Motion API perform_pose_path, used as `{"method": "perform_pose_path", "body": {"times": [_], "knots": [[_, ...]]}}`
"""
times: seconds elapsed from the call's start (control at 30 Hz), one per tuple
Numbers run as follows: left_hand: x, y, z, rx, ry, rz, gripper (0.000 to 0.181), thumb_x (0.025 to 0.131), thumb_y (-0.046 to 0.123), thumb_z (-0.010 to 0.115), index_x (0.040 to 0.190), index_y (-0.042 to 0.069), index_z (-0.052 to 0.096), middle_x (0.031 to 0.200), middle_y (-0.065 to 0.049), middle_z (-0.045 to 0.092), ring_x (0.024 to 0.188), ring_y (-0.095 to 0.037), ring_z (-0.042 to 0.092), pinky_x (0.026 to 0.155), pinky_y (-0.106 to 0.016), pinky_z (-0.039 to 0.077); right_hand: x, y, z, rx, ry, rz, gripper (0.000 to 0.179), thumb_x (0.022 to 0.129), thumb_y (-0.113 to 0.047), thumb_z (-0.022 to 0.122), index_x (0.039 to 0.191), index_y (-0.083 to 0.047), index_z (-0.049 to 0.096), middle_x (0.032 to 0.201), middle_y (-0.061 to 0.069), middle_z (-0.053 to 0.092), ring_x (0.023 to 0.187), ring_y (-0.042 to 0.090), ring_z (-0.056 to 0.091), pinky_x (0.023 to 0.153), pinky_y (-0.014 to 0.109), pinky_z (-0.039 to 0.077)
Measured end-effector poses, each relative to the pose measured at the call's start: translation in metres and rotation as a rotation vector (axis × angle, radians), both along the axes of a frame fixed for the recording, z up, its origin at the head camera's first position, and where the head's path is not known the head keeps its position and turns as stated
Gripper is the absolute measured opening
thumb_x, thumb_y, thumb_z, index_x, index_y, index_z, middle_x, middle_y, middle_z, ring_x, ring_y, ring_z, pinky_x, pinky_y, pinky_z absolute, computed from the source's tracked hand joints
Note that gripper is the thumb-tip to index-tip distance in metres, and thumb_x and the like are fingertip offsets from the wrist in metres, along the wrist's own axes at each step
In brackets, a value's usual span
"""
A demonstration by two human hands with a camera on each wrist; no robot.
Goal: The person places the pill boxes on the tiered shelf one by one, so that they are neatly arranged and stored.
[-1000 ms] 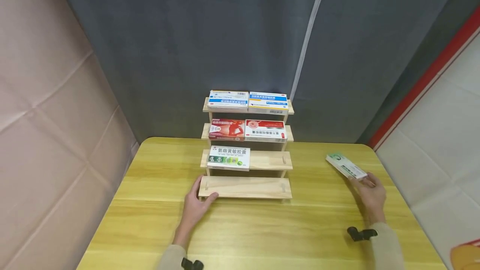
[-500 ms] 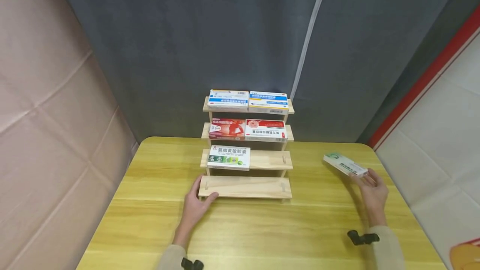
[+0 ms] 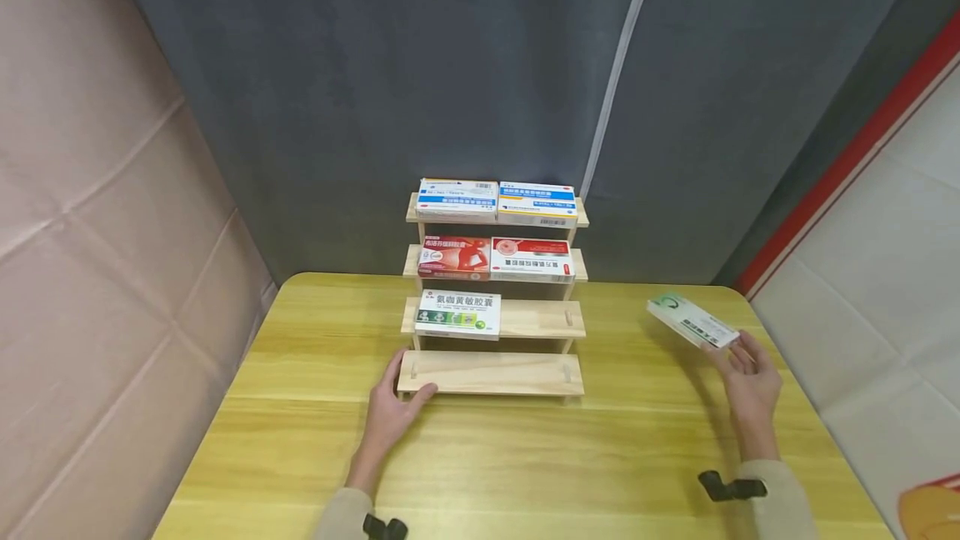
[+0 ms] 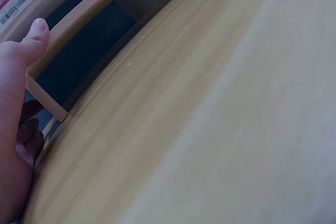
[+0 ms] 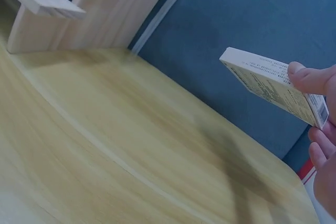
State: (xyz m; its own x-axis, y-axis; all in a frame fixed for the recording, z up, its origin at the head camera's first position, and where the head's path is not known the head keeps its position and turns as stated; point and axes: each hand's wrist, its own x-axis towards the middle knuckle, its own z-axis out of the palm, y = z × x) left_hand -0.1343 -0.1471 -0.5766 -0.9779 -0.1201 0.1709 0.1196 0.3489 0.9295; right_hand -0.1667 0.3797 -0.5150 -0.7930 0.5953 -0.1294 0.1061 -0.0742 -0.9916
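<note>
At the table's right side, my right hand (image 3: 752, 373) pinches the near right end of a flat white-and-green medicine box (image 3: 692, 322). The right wrist view has the box (image 5: 270, 85) tilted and raised over the table, a shadow below, with the thumb along its edge. My left hand (image 3: 393, 402) grips the left end of the lowest step of a four-tier wooden display rack (image 3: 491, 375). In the left wrist view the thumb (image 4: 35, 40) lies on the step's front edge, the other fingers curled by its side. A white-and-green box (image 3: 457, 314) lies on the left of the step above.
Higher up sit a red box (image 3: 454, 257) and a red-and-white box (image 3: 532, 260), side by side. Two blue-and-white boxes (image 3: 458, 198) fill the top step. A grey curtain (image 3: 360, 90) hangs behind the yellow wooden table (image 3: 525, 465); padded panels (image 3: 97, 215) flank it.
My right hand has shifted slightly right and lifted, with the medicine box tilting a little in its fingers. My left hand and the rack have stayed put.
</note>
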Motion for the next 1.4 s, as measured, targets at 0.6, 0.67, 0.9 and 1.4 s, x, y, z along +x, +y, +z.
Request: {"method": "perform_pose_path", "body": {"times": [0.6, 0.67, 0.9, 1.4], "knots": [[0.009, 0.005, 0.023, 0.004, 0.016, -0.013, 0.086, 0.085, 0.018, 0.083, 0.154, -0.003, 0.035, 0.149, -0.027, 0.05, 0.137, -0.044, 0.05, 0.117, -0.054, 0.039, 0.014, -0.024, 0.023, -0.066, 0.101, 0.04, 0.069, 0.087, -0.007, 0.08, 0.149, -0.008, 0.049, 0.126, -0.01, 0.061, 0.122, 0.005, 0.056, 0.091, 0.001, 0.049], [0.009, 0.005, 0.023, 0.003, 0.011, -0.012, 0.086, 0.085, 0.018, 0.083, 0.154, -0.002, 0.035, 0.149, -0.026, 0.05, 0.137, -0.044, 0.05, 0.117, -0.054, 0.039, 0.016, -0.028, 0.025, -0.079, 0.113, 0.053, 0.069, 0.088, -0.006, 0.079, 0.149, -0.007, 0.048, 0.126, -0.01, 0.061, 0.12, 0.004, 0.057, 0.09, 0.002, 0.05], [0.01, 0.004, 0.024, 0.004, -0.005, -0.012, 0.086, 0.085, 0.019, 0.083, 0.154, -0.001, 0.035, 0.15, -0.026, 0.05, 0.137, -0.043, 0.05, 0.118, -0.054, 0.039, 0.02, -0.039, 0.033, -0.124, 0.159, 0.092, 0.069, 0.088, -0.001, 0.077, 0.15, -0.004, 0.046, 0.124, -0.009, 0.062, 0.114, 0.001, 0.061, 0.089, 0.004, 0.053], [0.01, 0.003, 0.027, -0.015, 0.0, -0.015, 0.087, 0.085, 0.019, 0.083, 0.154, -0.004, 0.035, 0.149, -0.026, 0.05, 0.137, -0.043, 0.051, 0.117, -0.051, 0.041, 0.034, -0.058, 0.043, -0.131, 0.252, 0.238, 0.069, 0.089, 0.009, 0.071, 0.151, 0.002, 0.041, 0.123, -0.01, 0.065, 0.113, 0.0, 0.064, 0.095, 0.01, 0.053]]}}
